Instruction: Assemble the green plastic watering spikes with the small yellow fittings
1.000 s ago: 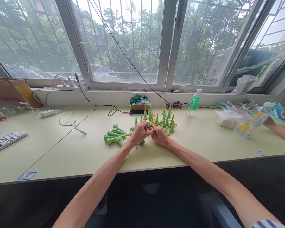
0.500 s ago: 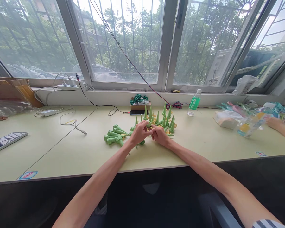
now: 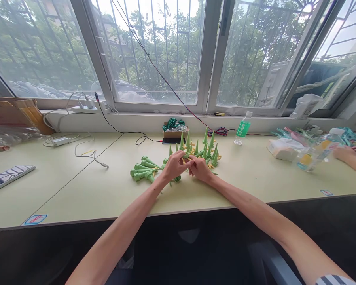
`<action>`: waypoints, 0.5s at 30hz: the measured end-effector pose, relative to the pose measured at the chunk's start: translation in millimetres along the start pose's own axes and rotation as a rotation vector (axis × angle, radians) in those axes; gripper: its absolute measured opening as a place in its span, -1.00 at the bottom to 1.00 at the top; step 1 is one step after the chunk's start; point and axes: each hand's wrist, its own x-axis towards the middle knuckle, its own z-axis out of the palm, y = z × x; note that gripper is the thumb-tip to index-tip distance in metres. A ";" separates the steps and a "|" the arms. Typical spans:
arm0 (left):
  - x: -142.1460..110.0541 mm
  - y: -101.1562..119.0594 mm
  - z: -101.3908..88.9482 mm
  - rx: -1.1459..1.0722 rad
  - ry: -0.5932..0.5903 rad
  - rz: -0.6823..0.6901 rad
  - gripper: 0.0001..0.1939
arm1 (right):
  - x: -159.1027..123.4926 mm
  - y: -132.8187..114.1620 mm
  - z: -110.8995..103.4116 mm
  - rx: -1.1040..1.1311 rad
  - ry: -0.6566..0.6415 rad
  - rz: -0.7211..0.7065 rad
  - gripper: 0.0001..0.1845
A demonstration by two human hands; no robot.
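Observation:
Over the middle of the table my left hand is closed around a green plastic watering spike, its round cap end showing between thumb and fingers. My right hand meets it from the right, fingers pinched at the same piece; a bit of yellow shows at the fingertips. Most of the held piece is hidden by the fingers. Just behind the hands stand several green spikes with yellow side pieces, points up. To the left lies a pile of green spikes on their sides.
Behind stand a small box with a dark phone before it and a green-labelled bottle. Cables and another phone lie left. At right are a tissue pack, a clear bottle and another person's hand.
My fingers have shifted slightly on the spike, and a thin green tip right of my right hand has dipped. The other person's hand has moved at the far right.

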 end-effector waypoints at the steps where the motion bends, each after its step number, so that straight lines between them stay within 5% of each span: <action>1: 0.2 -0.1 -0.2 -0.002 0.001 0.006 -0.71 | 0.1 -0.7 -0.1 0.003 0.006 0.006 -0.79; 15: -0.8 1.4 -2.3 -0.166 0.007 -0.058 -0.70 | 1.3 -7.8 0.1 -0.001 0.062 0.028 -0.72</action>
